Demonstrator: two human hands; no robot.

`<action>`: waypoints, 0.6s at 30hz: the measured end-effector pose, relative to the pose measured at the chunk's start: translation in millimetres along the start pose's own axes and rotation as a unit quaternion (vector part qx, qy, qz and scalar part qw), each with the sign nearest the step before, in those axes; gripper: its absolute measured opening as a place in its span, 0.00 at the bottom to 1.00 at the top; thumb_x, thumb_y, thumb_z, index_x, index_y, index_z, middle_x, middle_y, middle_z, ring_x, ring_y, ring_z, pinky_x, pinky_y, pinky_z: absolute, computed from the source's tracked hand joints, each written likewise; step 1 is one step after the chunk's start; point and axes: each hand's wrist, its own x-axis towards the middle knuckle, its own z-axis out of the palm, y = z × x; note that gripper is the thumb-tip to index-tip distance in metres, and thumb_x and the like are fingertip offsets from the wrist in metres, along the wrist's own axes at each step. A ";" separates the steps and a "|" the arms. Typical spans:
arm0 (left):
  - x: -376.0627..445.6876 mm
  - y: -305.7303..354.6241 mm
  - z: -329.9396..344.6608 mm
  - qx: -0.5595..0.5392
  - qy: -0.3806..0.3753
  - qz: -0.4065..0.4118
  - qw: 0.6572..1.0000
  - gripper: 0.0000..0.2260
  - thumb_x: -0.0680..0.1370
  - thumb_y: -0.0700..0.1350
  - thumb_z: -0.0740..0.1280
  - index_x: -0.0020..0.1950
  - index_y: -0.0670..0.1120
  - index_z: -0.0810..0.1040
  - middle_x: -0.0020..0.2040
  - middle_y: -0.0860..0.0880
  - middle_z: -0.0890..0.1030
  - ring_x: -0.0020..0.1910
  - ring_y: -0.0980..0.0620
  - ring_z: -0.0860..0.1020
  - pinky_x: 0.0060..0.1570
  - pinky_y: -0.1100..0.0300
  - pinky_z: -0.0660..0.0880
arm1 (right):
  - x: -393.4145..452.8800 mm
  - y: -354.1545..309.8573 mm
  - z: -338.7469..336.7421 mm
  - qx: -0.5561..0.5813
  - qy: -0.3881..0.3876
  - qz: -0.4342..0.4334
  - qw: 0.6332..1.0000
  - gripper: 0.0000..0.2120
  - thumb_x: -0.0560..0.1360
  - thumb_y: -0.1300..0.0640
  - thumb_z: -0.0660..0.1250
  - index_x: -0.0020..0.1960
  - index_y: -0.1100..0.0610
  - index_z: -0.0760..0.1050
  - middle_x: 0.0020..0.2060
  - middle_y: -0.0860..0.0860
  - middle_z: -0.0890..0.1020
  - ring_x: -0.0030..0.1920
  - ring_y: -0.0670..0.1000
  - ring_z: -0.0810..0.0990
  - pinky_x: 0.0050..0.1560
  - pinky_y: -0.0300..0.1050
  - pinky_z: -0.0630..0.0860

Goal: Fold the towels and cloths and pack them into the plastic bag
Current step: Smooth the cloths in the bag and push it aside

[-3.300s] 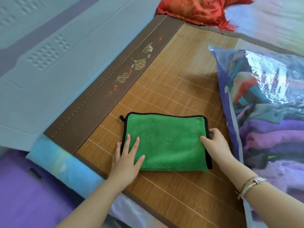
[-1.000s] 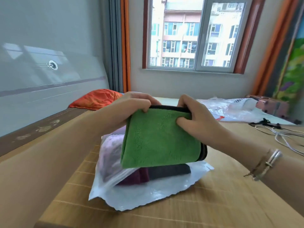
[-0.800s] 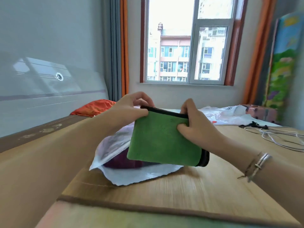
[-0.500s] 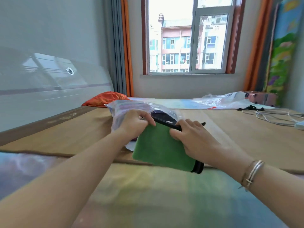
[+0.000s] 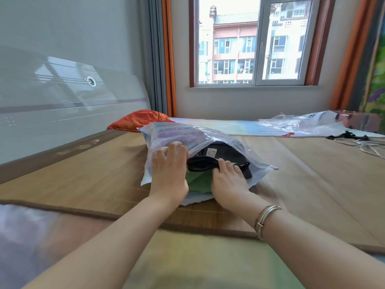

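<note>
Folded green microfibre towel with black trim [image 5: 199,180] halfway inside clear plastic bag [image 5: 200,138] on bamboo mat [image 5: 93,170], right hand [image 5: 228,180] gripping its edge, left hand [image 5: 168,170] flat, fingers spread on bag

Count — two hands: left hand [image 5: 169,176], right hand [image 5: 227,183]. One green towel [image 5: 199,181] between them. Two plastic bags — filled bag [image 5: 195,140] under the hands, empty bag [image 5: 302,124] well beyond the right hand. One orange cushion [image 5: 140,119] beyond the left.

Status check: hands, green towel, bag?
Left hand flat on plastic bag mouth. Right hand pushing green towel in, fingers over its black edge. Towel partly inside. Nothing blocking.
</note>
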 end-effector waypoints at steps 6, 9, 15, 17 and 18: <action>12.7 -0.8 47.6 0.007 0.012 0.182 0.983 0.21 0.59 0.28 0.66 0.48 0.45 0.74 0.52 0.47 0.76 0.47 0.46 0.72 0.46 0.55 0.73 | 73.7 28.2 20.5 -0.102 -0.025 0.093 0.990 0.23 0.82 0.49 0.51 0.72 0.61 0.65 0.71 0.59 0.61 0.71 0.59 0.59 0.69 0.53 0.59; -0.8 0.4 85.0 -0.026 -0.076 0.153 0.985 0.17 0.64 0.29 0.68 0.49 0.44 0.78 0.49 0.48 0.77 0.45 0.47 0.75 0.45 0.58 0.76 | 92.5 39.0 40.1 -0.075 0.017 0.076 0.994 0.29 0.82 0.44 0.52 0.76 0.61 0.54 0.74 0.55 0.58 0.73 0.55 0.58 0.70 0.50 0.59; -12.6 4.2 123.2 -0.033 -0.164 -0.013 0.986 0.15 0.81 0.49 0.58 0.67 0.52 0.74 0.67 0.51 0.67 0.65 0.47 0.64 0.66 0.53 0.63 | 80.2 43.1 71.9 -0.122 0.061 0.077 0.988 0.29 0.60 0.45 0.79 0.56 0.58 0.80 0.51 0.55 0.79 0.41 0.55 0.77 0.32 0.45 0.69; -12.3 7.6 127.9 -0.031 -0.171 -0.044 0.984 0.13 0.81 0.53 0.58 0.63 0.53 0.75 0.61 0.52 0.65 0.59 0.48 0.63 0.60 0.55 0.65 | 76.4 43.3 81.8 -0.075 0.118 0.075 0.987 0.28 0.54 0.55 0.82 0.53 0.59 0.81 0.44 0.58 0.78 0.28 0.54 0.75 0.22 0.39 0.59; -12.8 7.7 130.5 -0.033 -0.193 -0.059 0.979 0.14 0.81 0.54 0.57 0.64 0.55 0.73 0.60 0.52 0.64 0.57 0.48 0.62 0.59 0.55 0.64 | 71.9 41.6 81.5 -0.055 0.132 0.063 0.988 0.29 0.55 0.57 0.82 0.54 0.59 0.81 0.44 0.59 0.78 0.28 0.54 0.75 0.20 0.38 0.60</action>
